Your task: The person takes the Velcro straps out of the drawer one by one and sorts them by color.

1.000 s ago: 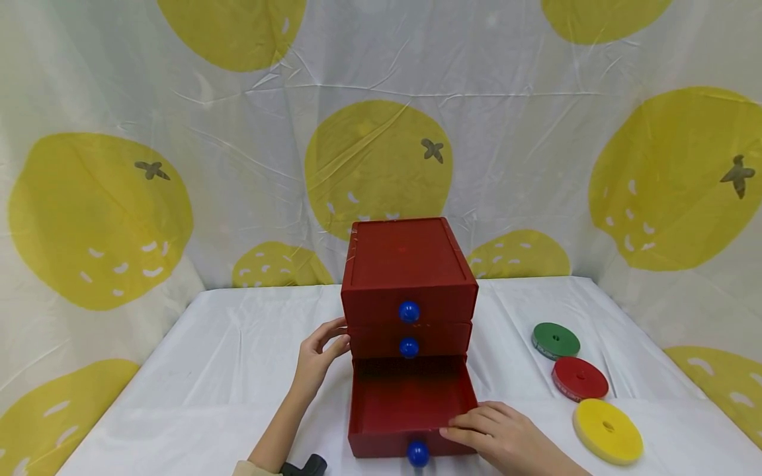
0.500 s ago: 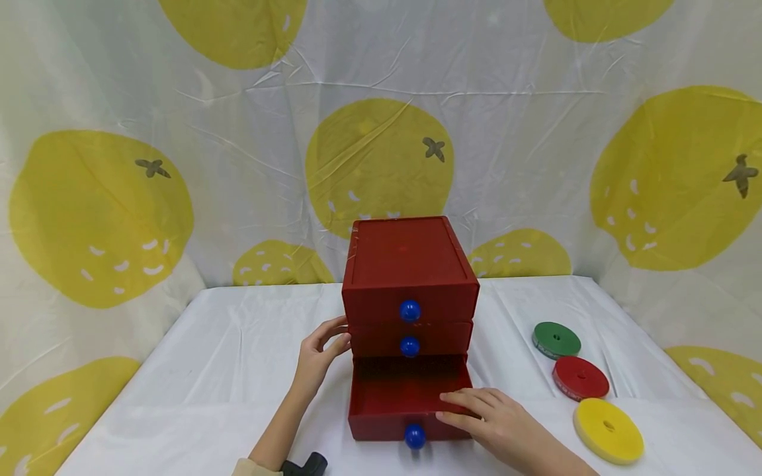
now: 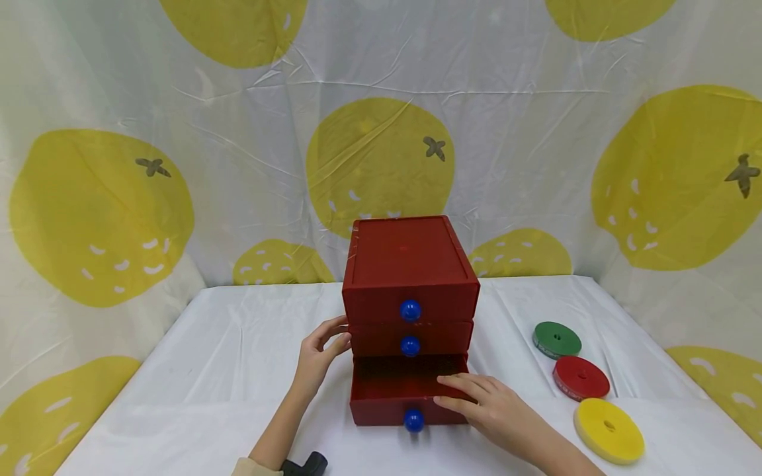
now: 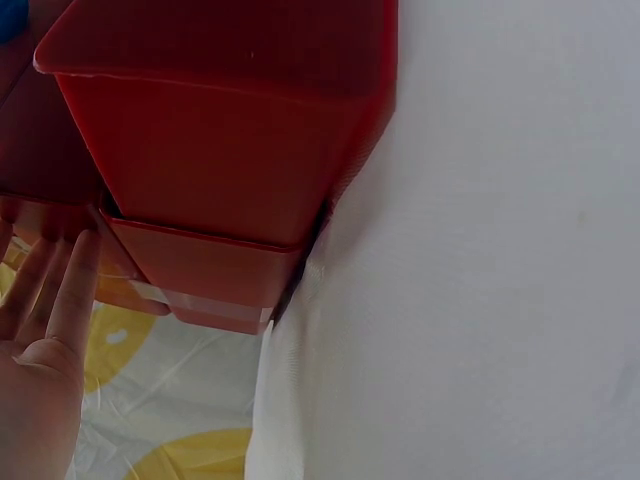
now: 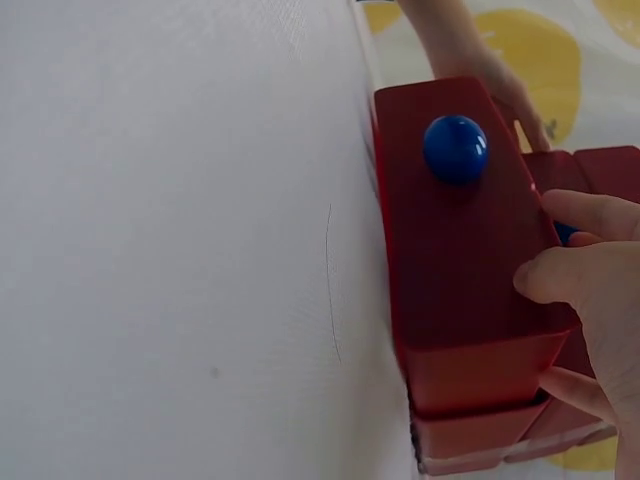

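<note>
A red three-drawer cabinet point(image 3: 411, 251) with blue round knobs stands in the middle of the table. Its bottom drawer point(image 3: 383, 411) is pulled part way out, and the part of its inside that shows holds nothing. At the drawer's front right corner, my right hand point(image 3: 497, 413) grips the front panel; the right wrist view shows the thumb point(image 5: 545, 278) against the panel and a finger over its rim. My left hand point(image 3: 317, 354) rests its fingertips on the cabinet's left side, fingers fairly straight in the left wrist view. The two upper drawers are closed.
To the right lie three flat rolls: a green roll point(image 3: 556, 340), a red roll point(image 3: 581, 378) and a yellow roll point(image 3: 608, 430). A black strap-like piece point(image 3: 305, 465) shows by the left wrist. Behind the white table hangs a lemon-patterned curtain point(image 3: 512, 152).
The bottom drawer has slid inward, away from me, with my right hand moving along at its front corner. My left hand keeps its place on the cabinet's side.
</note>
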Tool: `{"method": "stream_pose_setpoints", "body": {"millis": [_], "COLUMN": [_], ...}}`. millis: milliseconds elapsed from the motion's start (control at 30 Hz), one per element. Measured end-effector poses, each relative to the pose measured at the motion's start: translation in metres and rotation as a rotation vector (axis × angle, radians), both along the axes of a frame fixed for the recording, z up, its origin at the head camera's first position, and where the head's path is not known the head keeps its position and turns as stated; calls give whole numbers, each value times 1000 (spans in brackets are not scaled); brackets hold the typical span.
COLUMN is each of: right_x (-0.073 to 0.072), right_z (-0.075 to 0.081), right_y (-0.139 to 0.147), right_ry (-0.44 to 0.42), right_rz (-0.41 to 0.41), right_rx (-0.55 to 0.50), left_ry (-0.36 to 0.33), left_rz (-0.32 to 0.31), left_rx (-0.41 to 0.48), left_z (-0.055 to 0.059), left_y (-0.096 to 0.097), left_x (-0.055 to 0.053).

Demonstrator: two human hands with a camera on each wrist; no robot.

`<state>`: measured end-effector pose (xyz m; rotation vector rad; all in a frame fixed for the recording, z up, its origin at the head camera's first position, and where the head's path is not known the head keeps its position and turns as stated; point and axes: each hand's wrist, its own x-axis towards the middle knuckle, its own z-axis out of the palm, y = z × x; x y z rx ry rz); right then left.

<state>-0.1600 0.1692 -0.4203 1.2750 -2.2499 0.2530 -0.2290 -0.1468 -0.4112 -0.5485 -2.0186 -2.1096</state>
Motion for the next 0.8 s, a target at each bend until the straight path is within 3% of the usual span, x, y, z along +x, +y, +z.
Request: {"method": "stream_pose_setpoints", "body": {"millis": [433, 800], "right_x": [-20, -34], "right_z": [-1, -4], "right_y": [-1, 0], "right_ry": [77, 195], "right_rz": [-6, -25], "right_rx": [35, 28], "left_ry": [16, 16], "left_rz": [-2, 0], "left_rx": [-12, -2], "left_z": [-1, -1], "left_y": [-1, 0], "left_x": [0, 0]}}
